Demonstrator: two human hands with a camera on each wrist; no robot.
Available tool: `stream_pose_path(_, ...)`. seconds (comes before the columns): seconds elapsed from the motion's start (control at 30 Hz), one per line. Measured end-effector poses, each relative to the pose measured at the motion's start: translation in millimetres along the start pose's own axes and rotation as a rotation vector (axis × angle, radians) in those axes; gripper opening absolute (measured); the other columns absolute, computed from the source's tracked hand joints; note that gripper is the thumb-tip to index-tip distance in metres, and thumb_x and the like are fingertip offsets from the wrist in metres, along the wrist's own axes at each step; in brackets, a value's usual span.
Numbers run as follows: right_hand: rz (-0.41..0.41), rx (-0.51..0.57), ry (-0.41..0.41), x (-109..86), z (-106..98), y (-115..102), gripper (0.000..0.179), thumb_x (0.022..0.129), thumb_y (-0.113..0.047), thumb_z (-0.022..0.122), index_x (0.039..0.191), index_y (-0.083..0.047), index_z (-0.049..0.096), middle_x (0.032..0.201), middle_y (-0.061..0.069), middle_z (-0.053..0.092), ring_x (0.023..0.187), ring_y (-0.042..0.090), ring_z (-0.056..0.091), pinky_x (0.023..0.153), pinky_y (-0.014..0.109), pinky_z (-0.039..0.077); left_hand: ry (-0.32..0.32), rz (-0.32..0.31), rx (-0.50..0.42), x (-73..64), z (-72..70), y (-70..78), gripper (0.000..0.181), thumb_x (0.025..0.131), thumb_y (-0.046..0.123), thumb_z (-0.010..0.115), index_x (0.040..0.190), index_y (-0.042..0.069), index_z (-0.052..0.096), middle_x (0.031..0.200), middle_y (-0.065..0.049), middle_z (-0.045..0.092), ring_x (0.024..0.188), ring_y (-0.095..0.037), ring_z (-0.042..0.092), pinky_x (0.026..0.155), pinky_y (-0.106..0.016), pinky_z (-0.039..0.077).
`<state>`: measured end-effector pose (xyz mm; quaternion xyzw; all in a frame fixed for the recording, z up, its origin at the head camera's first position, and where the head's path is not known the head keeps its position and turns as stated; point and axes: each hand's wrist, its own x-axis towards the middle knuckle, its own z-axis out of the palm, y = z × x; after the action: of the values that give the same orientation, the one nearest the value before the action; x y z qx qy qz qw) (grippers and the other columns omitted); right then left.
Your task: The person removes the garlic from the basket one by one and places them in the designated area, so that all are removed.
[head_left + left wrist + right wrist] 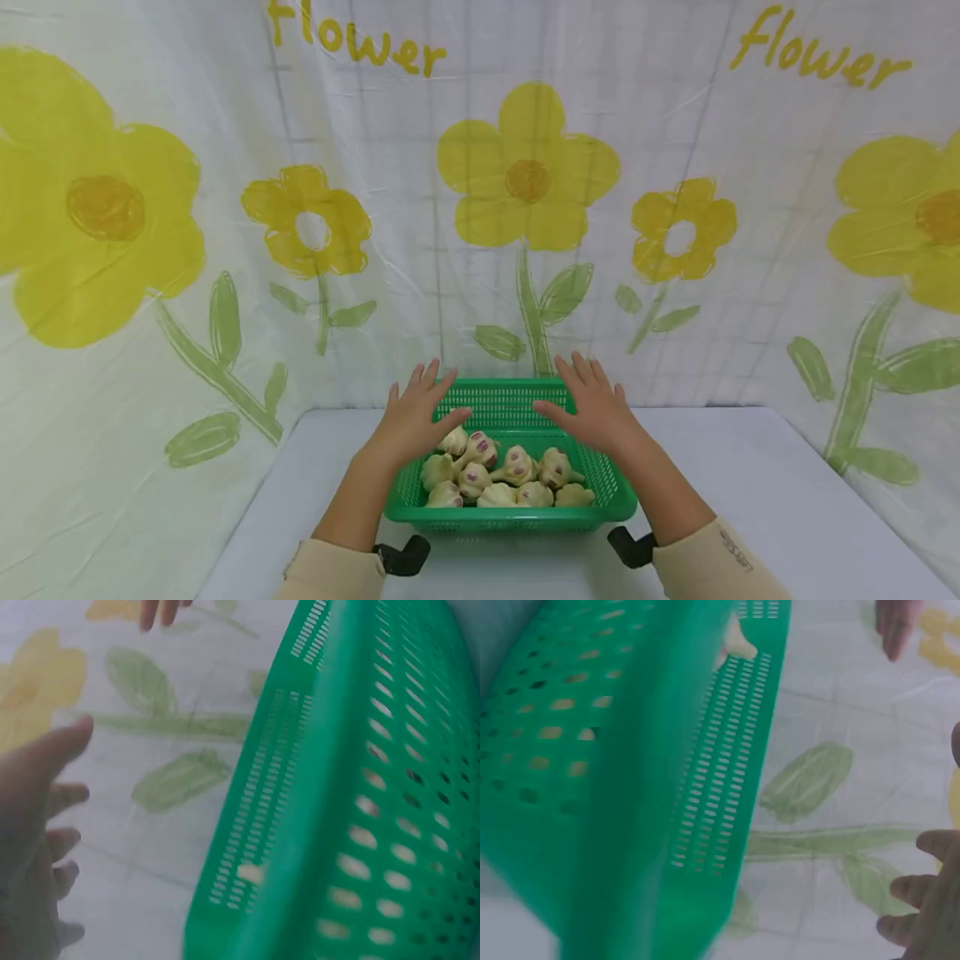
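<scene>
A green plastic basket with slotted walls stands on the table, holding several garlic bulbs with purple marks. Over its left side hovers my left hand, fingers spread and nothing in it. My right hand is spread in the same way above the right side. In the left wrist view the left hand shows at the edge, apart from the basket wall. The right wrist view has the right hand beside the basket rim, which is blurred.
The basket stands on a white table. Behind it hangs a white curtain printed with yellow flowers. A black wrist mount sits at the left sleeve and another black mount at the right sleeve.
</scene>
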<state>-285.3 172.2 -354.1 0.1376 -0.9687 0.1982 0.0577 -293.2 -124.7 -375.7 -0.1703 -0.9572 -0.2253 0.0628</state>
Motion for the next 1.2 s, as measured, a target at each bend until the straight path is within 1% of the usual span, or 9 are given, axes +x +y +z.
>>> stream_pose_path(0.07, -0.002, 0.04, -0.015, -8.4, 2, 5, 0.091, 0.092, -0.07, 0.045, 0.159, -0.016, 0.016, 0.165, 0.018, 0.007, 0.149, 0.047, 0.002, 0.106, 0.079, 0.007, -0.003, 0.03, -0.1, -8.3, 2.6, -11.2, 0.073, 0.096, 0.061, 0.047, 0.157, 0.026, 0.026, 0.166, -0.007, 0.005, 0.153, -0.032, -0.001, 0.114, -0.069, 0.003)
stream_pose_path(0.17, -0.006, 0.122, -0.053, -19.3, 10, 15, 0.09, 0.093, -0.068, 0.047, 0.159, -0.015, 0.015, 0.164, 0.02, 0.006, 0.149, 0.048, 0.002, 0.106, 0.078, 0.01, -0.006, 0.012, -0.218, -22.6, 10.1, -29.9, 0.072, 0.096, 0.061, 0.049, 0.156, 0.027, 0.029, 0.166, -0.008, 0.005, 0.152, -0.034, -0.001, 0.112, -0.072, 0.01)
stream_pose_path(0.33, -0.009, 0.333, -0.145, -33.0, 28, 26, 0.087, 0.095, -0.061, 0.051, 0.16, -0.021, 0.01, 0.166, 0.011, -0.003, 0.151, 0.042, 0.0, 0.109, 0.075, 0.014, 0.0, -0.109, -0.374, -46.1, 27.0, -60.7, 0.074, 0.094, 0.062, 0.051, 0.155, 0.024, 0.033, 0.166, -0.008, 0.004, 0.151, -0.038, 0.006, 0.111, -0.071, 0.018)
stream_pose_path(0.47, -0.011, 0.397, -0.17, -41.4, 42, 30, 0.079, 0.096, -0.056, 0.054, 0.158, -0.024, 0.018, 0.166, 0.01, 0.004, 0.151, 0.04, 0.008, 0.108, 0.073, 0.021, 0.036, -0.185, -0.561, -57.2, 43.1, -75.5, 0.065, 0.097, 0.051, 0.055, 0.151, 0.018, 0.04, 0.164, -0.013, 0.016, 0.149, -0.039, 0.016, 0.114, -0.064, 0.023)
stream_pose_path(0.6, 0.005, 0.417, -0.141, -49.8, 54, 28, 0.074, 0.092, -0.056, 0.06, 0.153, -0.024, 0.036, 0.161, 0.01, 0.028, 0.147, 0.04, 0.024, 0.107, 0.068, 0.03, 0.113, -0.261, -0.774, -66.2, 58.8, -81.1, 0.048, 0.099, 0.035, 0.058, 0.144, 0.018, 0.051, 0.156, -0.013, 0.037, 0.146, -0.036, 0.029, 0.114, -0.057, 0.031)
stream_pose_path(0.7, 0.035, 0.424, -0.143, -53.2, 60, 24, 0.069, 0.089, -0.052, 0.067, 0.147, -0.021, 0.046, 0.152, 0.008, 0.044, 0.142, 0.038, 0.036, 0.105, 0.064, 0.036, 0.183, -0.316, -0.886, -71.4, 70.0, -84.8, 0.046, 0.097, 0.035, 0.06, 0.141, 0.02, 0.055, 0.151, -0.01, 0.045, 0.143, -0.033, 0.035, 0.113, -0.055, 0.033)
stream_pose_path(0.8, 0.05, 0.375, -0.172, -51.5, 68, 21, 0.065, 0.088, -0.047, 0.071, 0.142, -0.017, 0.053, 0.143, 0.009, 0.054, 0.134, 0.038, 0.046, 0.1, 0.061, 0.043, 0.233, -0.361, -0.979, -75.1, 78.6, -89.0, 0.049, 0.096, 0.039, 0.062, 0.141, 0.019, 0.055, 0.149, -0.008, 0.047, 0.138, -0.027, 0.043, 0.106, -0.038, 0.045)
stream_pose_path(0.93, 0.045, 0.313, -0.192, -46.2, 74, 21, 0.057, 0.084, -0.037, 0.077, 0.133, -0.012, 0.061, 0.13, 0.011, 0.063, 0.123, 0.037, 0.055, 0.092, 0.057, 0.049, 0.287, -0.4, -1.023, -76.7, 84.2, -87.0, 0.05, 0.096, 0.04, 0.063, 0.14, 0.017, 0.056, 0.146, -0.009, 0.05, 0.128, -0.017, 0.048, 0.088, -0.016, 0.048)
stream_pose_path(1.2, 0.076, 0.241, -0.144, -34.8, 79, 20, 0.048, 0.074, -0.017, 0.086, 0.117, -0.008, 0.069, 0.114, 0.012, 0.065, 0.107, 0.032, 0.061, 0.085, 0.049, 0.053, 0.36, -0.413, -1.105, -72.6, 90.7, -80.0, 0.046, 0.097, 0.035, 0.061, 0.137, 0.012, 0.057, 0.138, -0.011, 0.056, 0.111, -0.008, 0.058, 0.086, -0.02, 0.051)
